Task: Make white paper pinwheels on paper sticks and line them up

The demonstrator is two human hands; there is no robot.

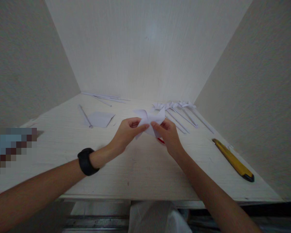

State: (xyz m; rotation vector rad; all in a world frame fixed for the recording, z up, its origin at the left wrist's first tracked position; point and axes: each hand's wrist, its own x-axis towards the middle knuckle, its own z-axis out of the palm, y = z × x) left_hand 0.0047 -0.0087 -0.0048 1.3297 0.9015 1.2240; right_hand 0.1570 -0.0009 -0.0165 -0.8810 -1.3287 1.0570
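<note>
A white paper pinwheel (149,120), its blades curled up, is held above the middle of the table between both hands. My left hand (129,131) pinches its left side, thumb lying across the front near the centre. On the other side my right hand (168,131) grips it, with the thumb tip close to the pinwheel's centre. Most of the fingers behind the paper are hidden. Just under my right hand shows part of a red curved object (161,140), mostly covered, its kind unclear.
Several finished-looking paper pinwheels on sticks (181,113) lie at the back right. A yellow box cutter (233,160) rests near the right wall. Toward the back left are thin paper sticks (104,97), paper sheets (100,119) and one rolled stick (85,116). A pixelated object (9,142) sits far left.
</note>
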